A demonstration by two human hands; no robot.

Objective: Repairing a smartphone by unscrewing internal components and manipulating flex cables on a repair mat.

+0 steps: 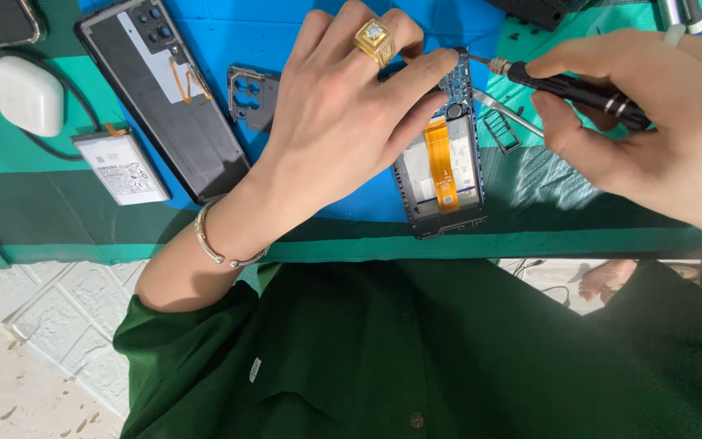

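Note:
An opened phone body [445,175] with an orange flex cable and a blue circuit board lies on the mat. My left hand [343,114], wearing a gold ring and a silver bracelet, rests on its upper part, fingers pressing the board. My right hand [652,122] grips a black screwdriver [578,89], its tip pointing left at the top edge of the phone near my left fingertips. Metal tweezers [507,110] lie just under the screwdriver.
A phone back cover [164,97], a small camera frame [251,96], a battery [123,167] and a white charger [28,93] lie left on the blue and green mat [351,236]. My green shirt fills the foreground.

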